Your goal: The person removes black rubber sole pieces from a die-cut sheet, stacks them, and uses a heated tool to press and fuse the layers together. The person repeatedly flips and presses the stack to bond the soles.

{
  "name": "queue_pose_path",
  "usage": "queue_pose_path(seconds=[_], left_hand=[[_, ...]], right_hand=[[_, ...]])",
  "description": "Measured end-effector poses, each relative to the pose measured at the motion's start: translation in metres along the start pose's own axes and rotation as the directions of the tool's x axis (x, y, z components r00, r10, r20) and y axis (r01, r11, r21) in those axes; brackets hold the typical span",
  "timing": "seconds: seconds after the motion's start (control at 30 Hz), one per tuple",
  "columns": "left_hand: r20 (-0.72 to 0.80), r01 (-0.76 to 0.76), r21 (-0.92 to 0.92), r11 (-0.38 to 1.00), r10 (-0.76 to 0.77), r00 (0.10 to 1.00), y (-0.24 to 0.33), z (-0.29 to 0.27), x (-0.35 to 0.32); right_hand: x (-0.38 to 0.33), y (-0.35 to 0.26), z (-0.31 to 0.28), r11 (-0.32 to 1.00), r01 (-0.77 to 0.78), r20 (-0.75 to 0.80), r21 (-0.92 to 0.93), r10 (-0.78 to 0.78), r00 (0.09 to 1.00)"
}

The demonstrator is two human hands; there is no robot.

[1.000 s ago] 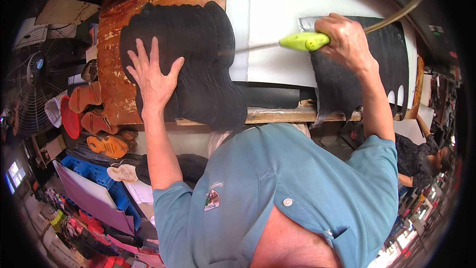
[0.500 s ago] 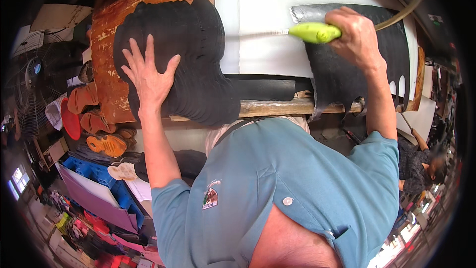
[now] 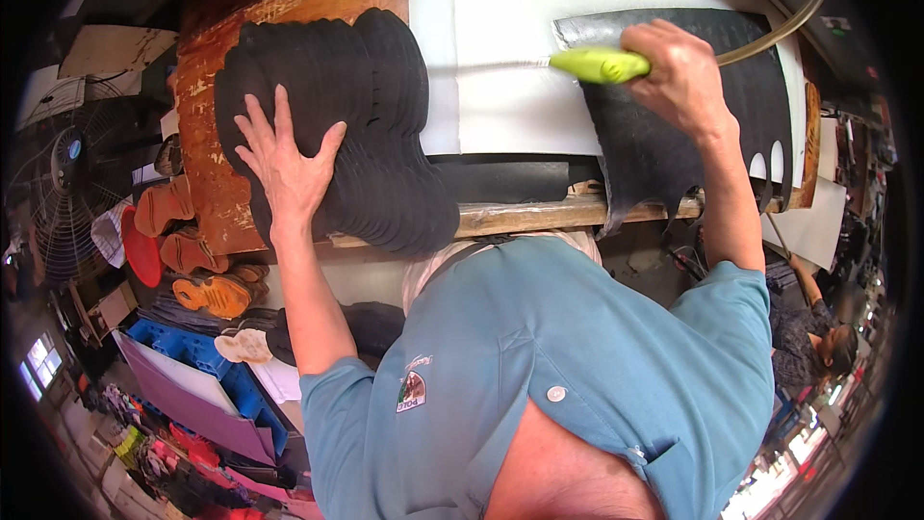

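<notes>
My left hand point(image 3: 286, 166) lies on a thick stack of black sole-shaped sheets point(image 3: 371, 144), its fingers spread and thumb apart. The sheets are fanned out in overlapping layers. My right hand point(image 3: 679, 77) is closed around the lime-green handle of an air gun point(image 3: 599, 65). Its thin nozzle, blurred, points left toward the stack's upper right edge. A tan hose point(image 3: 791, 23) runs from behind the right hand up to the right. Beneath that hand, a black sheet point(image 3: 640, 140) with scalloped cut edges lies over the white board point(image 3: 510, 111).
The worn brown tabletop point(image 3: 207, 125) extends under the stack, with a wooden rail point(image 3: 520, 217) along its near edge. A dark strip point(image 3: 505, 181) lies by the rail. At left are a standing fan point(image 3: 69, 144), shoe soles point(image 3: 207, 297) and a blue crate point(image 3: 183, 342). Another person point(image 3: 813, 347) is at far right.
The whole view has shifted slightly. The upper layers of the stack look spread a little differently. Both hands keep nearly the same places, the right still gripping the air gun.
</notes>
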State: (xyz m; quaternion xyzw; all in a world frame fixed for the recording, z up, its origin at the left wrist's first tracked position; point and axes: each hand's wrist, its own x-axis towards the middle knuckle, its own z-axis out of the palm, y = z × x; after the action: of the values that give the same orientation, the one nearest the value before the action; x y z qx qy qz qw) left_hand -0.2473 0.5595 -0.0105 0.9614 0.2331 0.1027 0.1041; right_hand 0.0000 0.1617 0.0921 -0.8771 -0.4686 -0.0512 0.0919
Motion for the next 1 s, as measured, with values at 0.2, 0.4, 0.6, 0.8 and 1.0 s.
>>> queue_pose_path(seconds=[0.2,0.4,0.6,0.8,1.0], left_hand=[[-0.031,-0.015,-0.028,0.999,0.014,0.999,-0.008,-0.004,0.002],[-0.064,0.039,-0.051,0.998,-0.043,0.997,-0.018,-0.004,0.002],[-0.083,-0.055,0.291,0.955,0.082,0.993,-0.025,-0.001,0.001],[-0.019,0.012,0.148,0.989,-0.009,1.0,-0.051,0.003,0.007],[-0.015,0.02,0.194,0.981,-0.018,1.0,-0.063,0.009,0.003]], right_hand=[[0.013,-0.012,0.004,0.996,0.076,-0.012,0.038,-0.076,0.997],[0.02,-0.007,0.007,1.0,0.015,0.011,0.024,-0.015,1.0],[0.029,-0.021,0.015,0.991,0.107,0.155,0.076,-0.117,0.981],[0.047,-0.046,0.018,0.971,0.157,0.117,0.179,-0.179,0.977],[0.026,-0.015,0.006,0.995,-0.089,0.169,0.039,0.082,0.982]])
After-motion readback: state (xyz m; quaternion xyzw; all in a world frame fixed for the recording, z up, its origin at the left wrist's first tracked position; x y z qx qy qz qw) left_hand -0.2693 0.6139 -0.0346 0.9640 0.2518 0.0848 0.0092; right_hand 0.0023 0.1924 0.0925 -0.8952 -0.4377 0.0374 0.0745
